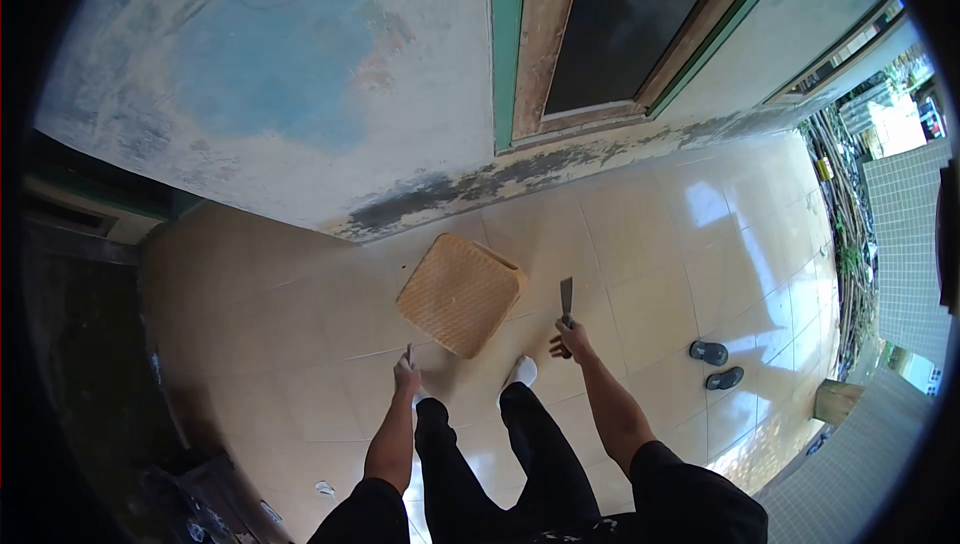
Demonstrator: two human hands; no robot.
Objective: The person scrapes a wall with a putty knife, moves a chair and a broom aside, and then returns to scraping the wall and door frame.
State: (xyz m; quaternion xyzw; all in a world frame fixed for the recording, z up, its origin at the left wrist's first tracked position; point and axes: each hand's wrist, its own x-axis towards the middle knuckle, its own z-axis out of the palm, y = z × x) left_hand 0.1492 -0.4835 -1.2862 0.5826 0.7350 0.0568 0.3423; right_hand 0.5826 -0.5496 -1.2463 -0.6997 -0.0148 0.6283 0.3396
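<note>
My right hand (570, 340) is wrapped round the handle of a scraper (567, 296), whose flat, dark metal blade points up and away from me. On the other side, my left hand (407, 376) is closed, and a thin piece sticks up from it, too small to name. Between and beyond both hands, a woven tan box-shaped basket (455, 299) rests on the tiled floor, apart from either hand. In front of me stands a wall (420, 144) with a pale blue patch and worn, flaking paint along its base.
A window (635, 24) with a wooden and green frame is set in the wall. Two dark sandals (709, 353) lie on the tiled floor (640, 294) to my right. Piled sticks (845, 194) line the right edge. Dark items (185, 504) are at lower left.
</note>
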